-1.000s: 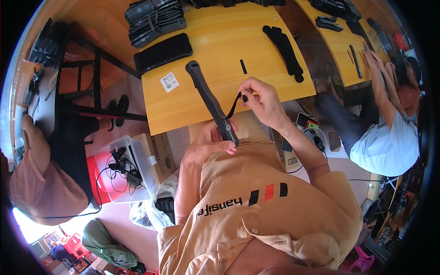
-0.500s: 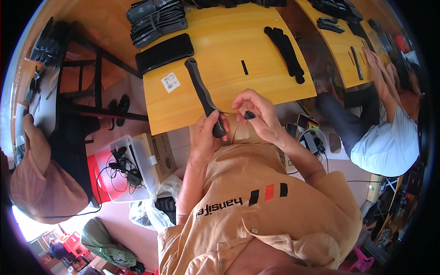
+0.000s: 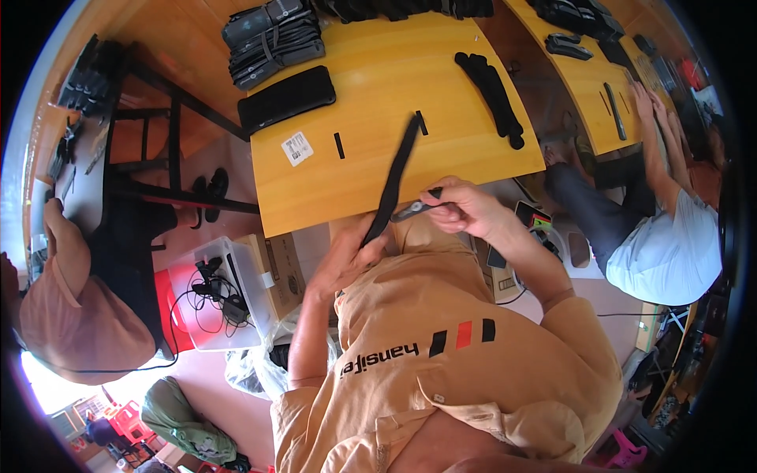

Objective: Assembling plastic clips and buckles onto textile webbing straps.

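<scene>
**Long black strip held at the desk's near edge**

Going from the left, a stack of black padded pieces (image 3: 272,39) sits at the far left corner of the desk (image 3: 371,169), with a flat black case (image 3: 287,98) just in front of it. A white label (image 3: 297,148) lies near the left edge, and a short black bar (image 3: 339,145) rests a little to its right; these seem parked out of the working zone in the middle.

The left hand (image 3: 347,256) is closed around the lower end of a long black strip (image 3: 394,177), just off the near edge of the desk and close to the person's chest. Held this way, the strip rises at a slant over the near edge and its far end reaches toward the middle of the desk, beside another short black bar (image 3: 423,123). The low grip looks meant to steady the strip.

The right hand (image 3: 461,209) is pinched shut on a small dark-and-grey part (image 3: 414,209) that touches the strip's side at about the near edge. What the part is, I cannot tell.

Further right, a pile of long black pieces (image 3: 490,94) lies near the right edge, well apart from the hands. Beyond it, another person's hands (image 3: 650,106) rest on a neighbouring desk (image 3: 583,87).
</scene>
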Demonstrator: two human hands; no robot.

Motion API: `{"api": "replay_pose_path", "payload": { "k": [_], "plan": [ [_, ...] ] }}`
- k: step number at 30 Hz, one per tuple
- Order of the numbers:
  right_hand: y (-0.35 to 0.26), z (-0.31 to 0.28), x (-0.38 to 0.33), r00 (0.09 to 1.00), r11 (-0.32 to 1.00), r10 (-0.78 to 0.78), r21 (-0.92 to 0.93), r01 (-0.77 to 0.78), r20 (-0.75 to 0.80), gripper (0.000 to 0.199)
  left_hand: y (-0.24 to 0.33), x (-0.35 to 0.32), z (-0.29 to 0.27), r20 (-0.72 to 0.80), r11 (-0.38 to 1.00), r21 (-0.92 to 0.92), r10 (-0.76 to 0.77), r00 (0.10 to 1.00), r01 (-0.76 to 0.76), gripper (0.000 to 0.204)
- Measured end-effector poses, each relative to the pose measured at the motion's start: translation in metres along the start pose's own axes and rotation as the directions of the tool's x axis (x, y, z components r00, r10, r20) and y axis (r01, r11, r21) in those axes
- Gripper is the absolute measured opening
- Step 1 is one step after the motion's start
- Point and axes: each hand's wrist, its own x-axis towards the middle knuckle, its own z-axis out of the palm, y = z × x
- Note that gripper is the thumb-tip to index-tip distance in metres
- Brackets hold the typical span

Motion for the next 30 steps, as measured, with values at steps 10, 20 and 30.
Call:
{"api": "replay_pose_path", "payload": {
  "k": [10, 20, 30],
  "plan": [
    [-0.099, -0.039, -0.074, 0.965, 0.864, -0.193, -0.497, 0.083, -0.175, 0.016, -0.020, -0.082, -0.092, 0.636, 0.853, 0.023, -0.415, 0.651, 0.522, 0.036],
    [-0.161, -0.029, -0.128, 0.772, 0.704, -0.612, -0.564, 0.432, -0.172, 0.021, -0.061, -0.146, -0.111, 0.052, 0.835, -0.485, -0.269, 0.962, 0.260, 0.038],
    [-0.148, 0.004, -0.089, 0.849, 0.421, -0.528, -0.857, 0.298, 0.036, 0.019, -0.071, -0.021, -0.044, -0.526, 0.842, -0.534, -0.399, 0.751, 0.073, 0.031]
  ]
}}
